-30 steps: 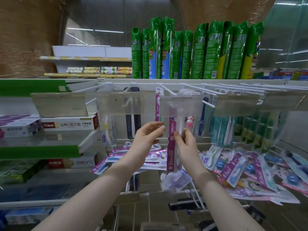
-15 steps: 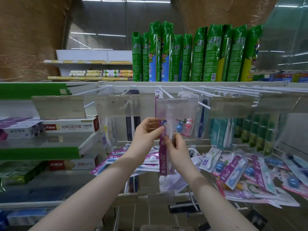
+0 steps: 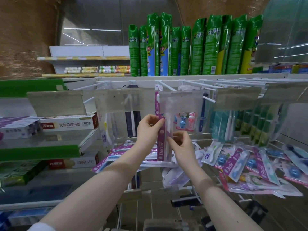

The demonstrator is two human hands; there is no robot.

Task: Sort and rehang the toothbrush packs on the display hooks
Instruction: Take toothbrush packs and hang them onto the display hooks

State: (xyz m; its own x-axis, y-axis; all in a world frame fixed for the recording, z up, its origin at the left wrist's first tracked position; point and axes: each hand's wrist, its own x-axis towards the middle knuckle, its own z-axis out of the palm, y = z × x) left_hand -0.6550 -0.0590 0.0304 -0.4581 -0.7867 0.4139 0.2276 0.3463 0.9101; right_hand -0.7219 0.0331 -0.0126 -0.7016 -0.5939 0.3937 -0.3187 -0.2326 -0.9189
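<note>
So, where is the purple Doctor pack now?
Head view, centre: the purple Doctor pack is held upright by the left hand and right hand, just left of the hanging bunny pack.

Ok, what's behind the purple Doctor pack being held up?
Behind the purple Doctor pack, pinched by the left hand and right hand, are a hanging purple pack and, lower down, a heap of loose packs. The clear label holder covers its top, so its hang hole is hidden.
</note>
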